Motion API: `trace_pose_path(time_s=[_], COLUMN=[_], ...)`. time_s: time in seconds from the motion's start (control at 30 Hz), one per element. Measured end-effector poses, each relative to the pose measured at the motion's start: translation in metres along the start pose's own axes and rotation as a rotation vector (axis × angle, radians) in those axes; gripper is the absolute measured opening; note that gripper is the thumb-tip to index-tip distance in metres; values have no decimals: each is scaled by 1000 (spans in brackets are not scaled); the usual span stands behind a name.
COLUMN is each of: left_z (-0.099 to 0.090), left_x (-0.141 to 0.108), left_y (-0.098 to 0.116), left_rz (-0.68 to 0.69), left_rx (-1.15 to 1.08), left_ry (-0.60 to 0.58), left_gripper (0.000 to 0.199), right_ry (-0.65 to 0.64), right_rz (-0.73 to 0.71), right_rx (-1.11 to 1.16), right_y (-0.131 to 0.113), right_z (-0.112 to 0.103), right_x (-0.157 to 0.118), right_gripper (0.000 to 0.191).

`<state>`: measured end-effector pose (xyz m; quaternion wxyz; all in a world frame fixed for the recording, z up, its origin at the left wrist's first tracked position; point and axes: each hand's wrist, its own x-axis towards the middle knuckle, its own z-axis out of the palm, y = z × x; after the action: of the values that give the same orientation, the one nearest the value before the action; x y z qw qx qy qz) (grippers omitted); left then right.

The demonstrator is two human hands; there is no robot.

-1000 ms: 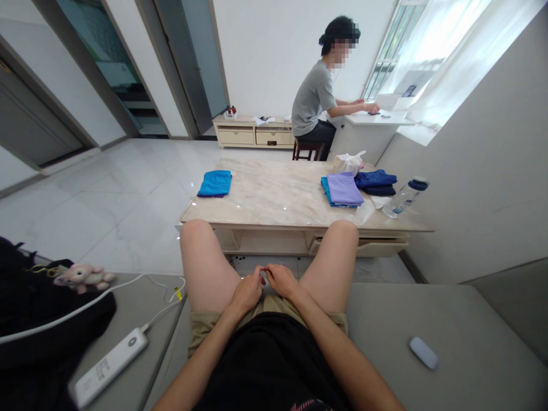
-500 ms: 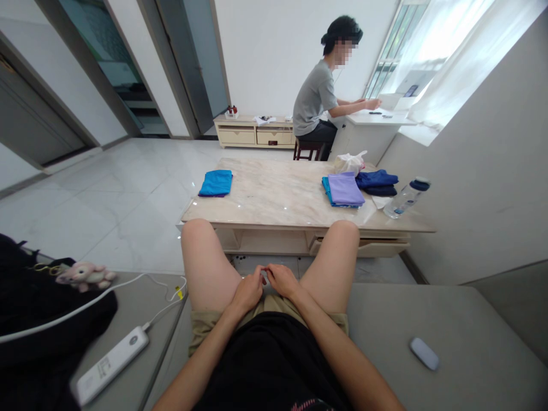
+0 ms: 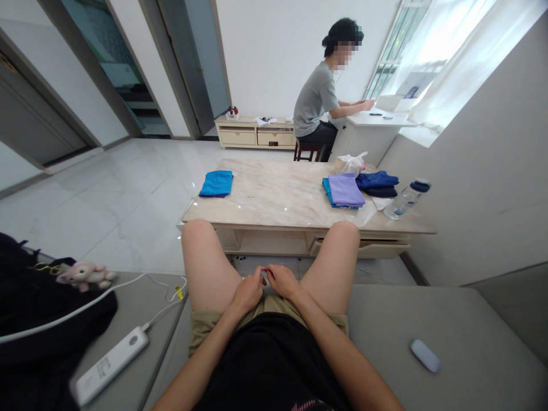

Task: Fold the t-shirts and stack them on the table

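Note:
Both of my hands rest in my lap, between my bare knees, and their fingertips touch. My left hand (image 3: 249, 292) has its fingers curled inward, with no object showing in them. Curled the same way, my right hand (image 3: 281, 279) meets the left one at the fingers and holds nothing I can see. Beyond my knees, on the marble-topped coffee table (image 3: 274, 197), lies a folded blue cloth (image 3: 216, 183) at the left. A stack topped by a folded lilac cloth (image 3: 346, 190) sits at the right, beside folded dark blue fabric (image 3: 377, 181). Neither hand touches these.
A water bottle (image 3: 406, 200) and a plastic bag (image 3: 350, 163) stand on the table's right part. On the sofa are a white power strip (image 3: 112, 365), a plush toy (image 3: 87, 275) and a pale mouse-like object (image 3: 425, 355). A person (image 3: 317, 100) sits at a desk.
My hands stay where they were. The person at the desk has drawn a hand slightly back to the left; the view has barely shifted.

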<state>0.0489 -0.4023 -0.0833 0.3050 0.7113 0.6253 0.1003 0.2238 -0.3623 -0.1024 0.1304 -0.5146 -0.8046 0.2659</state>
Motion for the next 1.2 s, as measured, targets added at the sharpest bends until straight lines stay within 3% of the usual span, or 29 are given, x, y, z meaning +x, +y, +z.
trace_pose_path(time_s=[1.2], left_z=[-2], left_x=[-2], left_y=[3], left_rz=[-26], left_rx=[8], left_ry=[-21], left_gripper=[39], right_ry=[-3], right_rz=[3], right_rx=[-8], right_y=[-3], right_z=[-1], right_x=[0], right_gripper=[27])
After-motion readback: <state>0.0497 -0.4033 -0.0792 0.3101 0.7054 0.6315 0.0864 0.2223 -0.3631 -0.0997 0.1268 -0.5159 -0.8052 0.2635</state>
